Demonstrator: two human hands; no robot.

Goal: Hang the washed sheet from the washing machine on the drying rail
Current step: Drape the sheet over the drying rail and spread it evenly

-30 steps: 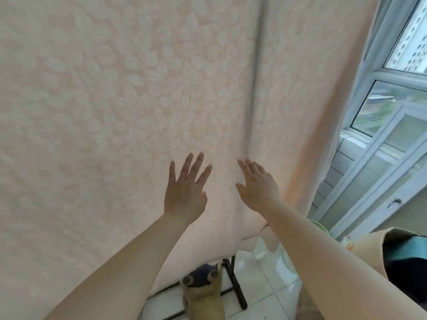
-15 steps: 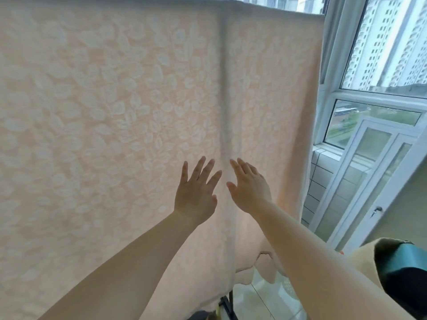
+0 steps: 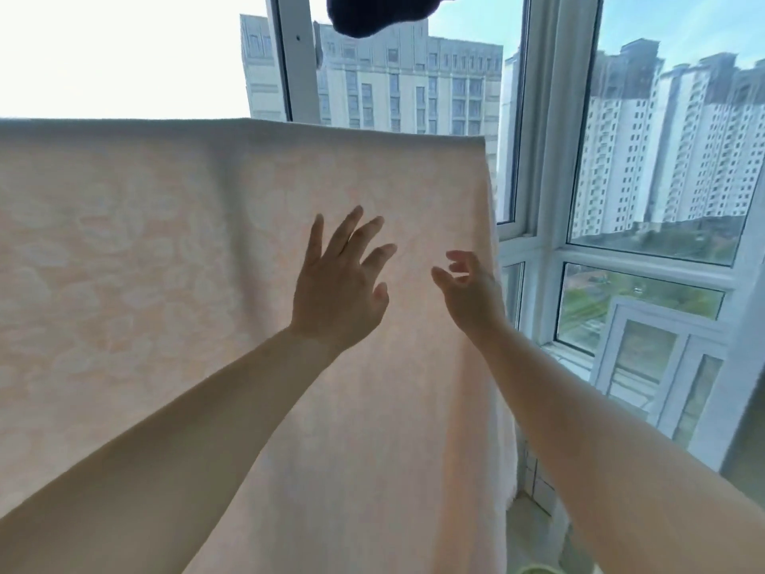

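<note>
sheet (image 3: 165, 283) already draped over rail, hanging flat. left hand (image 3: 337, 290) splayed, right hand (image 3: 470, 290) loosely curled, neither gripping. likely only smoothing left.

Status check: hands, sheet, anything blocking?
Left hand open, right hand open, both empty. Sheet draped over the top, hanging flat. Nothing in the way.

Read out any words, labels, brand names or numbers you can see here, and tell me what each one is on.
No readable text anywhere.
Sheet: only a faint leaf pattern, no label or tag visible.
Buildings outside the window: no signs or numbers can be made out.
Dark item overhead: no visible print.
</note>
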